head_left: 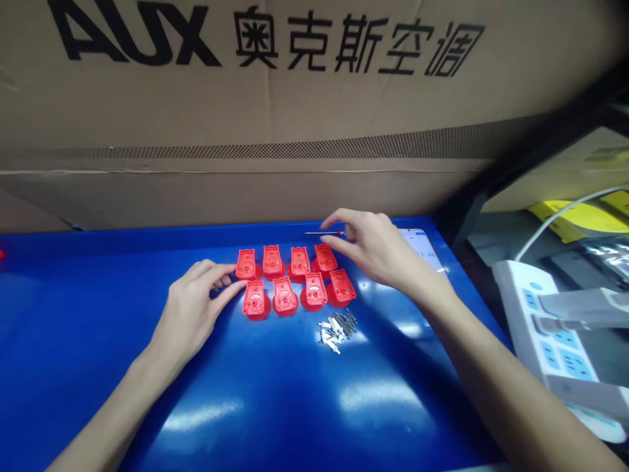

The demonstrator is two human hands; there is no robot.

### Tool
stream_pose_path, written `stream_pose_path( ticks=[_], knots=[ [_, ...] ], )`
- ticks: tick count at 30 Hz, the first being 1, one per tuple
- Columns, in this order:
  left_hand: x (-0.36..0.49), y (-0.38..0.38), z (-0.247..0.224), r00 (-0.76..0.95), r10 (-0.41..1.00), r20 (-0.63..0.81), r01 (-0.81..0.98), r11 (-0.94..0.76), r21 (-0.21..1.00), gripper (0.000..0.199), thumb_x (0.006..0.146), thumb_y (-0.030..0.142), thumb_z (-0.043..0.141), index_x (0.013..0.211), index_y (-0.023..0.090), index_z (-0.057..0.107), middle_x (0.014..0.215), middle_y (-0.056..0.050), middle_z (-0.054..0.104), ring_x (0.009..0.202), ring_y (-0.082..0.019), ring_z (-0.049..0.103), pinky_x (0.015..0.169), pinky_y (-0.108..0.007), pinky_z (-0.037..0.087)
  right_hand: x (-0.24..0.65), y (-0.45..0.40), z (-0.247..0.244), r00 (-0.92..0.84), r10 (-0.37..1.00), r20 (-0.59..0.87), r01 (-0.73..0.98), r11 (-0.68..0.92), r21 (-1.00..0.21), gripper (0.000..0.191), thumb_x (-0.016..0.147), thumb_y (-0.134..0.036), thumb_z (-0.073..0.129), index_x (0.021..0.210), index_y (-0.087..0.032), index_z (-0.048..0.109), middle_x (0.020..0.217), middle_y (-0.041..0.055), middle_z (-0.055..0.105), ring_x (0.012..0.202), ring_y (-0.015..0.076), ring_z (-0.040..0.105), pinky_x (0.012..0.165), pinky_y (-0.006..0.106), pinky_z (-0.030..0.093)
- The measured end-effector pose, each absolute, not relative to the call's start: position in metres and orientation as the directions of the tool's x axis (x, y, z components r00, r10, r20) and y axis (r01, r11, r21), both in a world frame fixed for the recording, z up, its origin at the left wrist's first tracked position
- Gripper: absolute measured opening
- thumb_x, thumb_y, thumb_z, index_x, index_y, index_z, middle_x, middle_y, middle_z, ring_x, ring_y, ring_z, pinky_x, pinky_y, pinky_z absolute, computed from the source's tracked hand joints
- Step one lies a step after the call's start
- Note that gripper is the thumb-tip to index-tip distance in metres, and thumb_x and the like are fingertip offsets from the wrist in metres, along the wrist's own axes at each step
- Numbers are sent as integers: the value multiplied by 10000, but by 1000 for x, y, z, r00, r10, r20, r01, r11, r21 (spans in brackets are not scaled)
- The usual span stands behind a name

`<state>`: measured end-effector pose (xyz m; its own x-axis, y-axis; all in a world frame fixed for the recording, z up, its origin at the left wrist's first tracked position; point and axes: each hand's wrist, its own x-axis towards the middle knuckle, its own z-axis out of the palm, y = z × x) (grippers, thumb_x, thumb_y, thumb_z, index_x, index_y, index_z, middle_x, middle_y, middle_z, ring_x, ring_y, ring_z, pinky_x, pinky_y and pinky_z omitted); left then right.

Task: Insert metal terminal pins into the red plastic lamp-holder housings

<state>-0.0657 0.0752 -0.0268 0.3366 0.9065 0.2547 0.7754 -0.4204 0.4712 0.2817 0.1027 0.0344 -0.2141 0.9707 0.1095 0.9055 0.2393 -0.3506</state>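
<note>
Eight red parts are sitting in two rows on the blue table. We are touching their left end with our half-open left hand, thumb and forefinger apart. We are curving our right hand, thumb and forefinger parted, beside the far right part; whether it is touching anything, we cannot tell. Screws are lying near right.

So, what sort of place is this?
Probably a workshop of some kind: two rows of red plastic parts and a heap of small loose pieces sit on a blue tabletop.
</note>
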Motion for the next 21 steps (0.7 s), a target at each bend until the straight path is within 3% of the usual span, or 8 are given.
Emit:
stream_pose_path(
  ticks=[3,9,21],
  knots=[
    [-66,75,-27,338,905,259,777,-423,466,379,1074,535,630,1267,238,766,1014,-59,724,890,-241,686,837,-376,555,254,99,47,-309,944,119,842,330,-427,277,1101,-459,664,1258,-254,763,936,29,811,821,224,719,734,305,430],
    [-65,74,-27,343,903,259,775,-428,465,373,1082,517,619,1252,219,765,1012,-64,716,898,-243,692,853,-377,557,208,109,46,-429,903,30,840,411,-354,397,1100,-483,672,1418,-252,729,1215,109,840,1076,308,782,897,372,531],
    [-65,70,-26,343,906,246,775,-422,470,380,1091,546,612,1254,237,761,1036,-70,725,933,-249,709,892,-388,570,200,108,42,-458,889,-20,843,427,-327,290,1087,-444,699,1308,-275,781,1175,100,852,1079,323,796,846,362,548]
  ],
)
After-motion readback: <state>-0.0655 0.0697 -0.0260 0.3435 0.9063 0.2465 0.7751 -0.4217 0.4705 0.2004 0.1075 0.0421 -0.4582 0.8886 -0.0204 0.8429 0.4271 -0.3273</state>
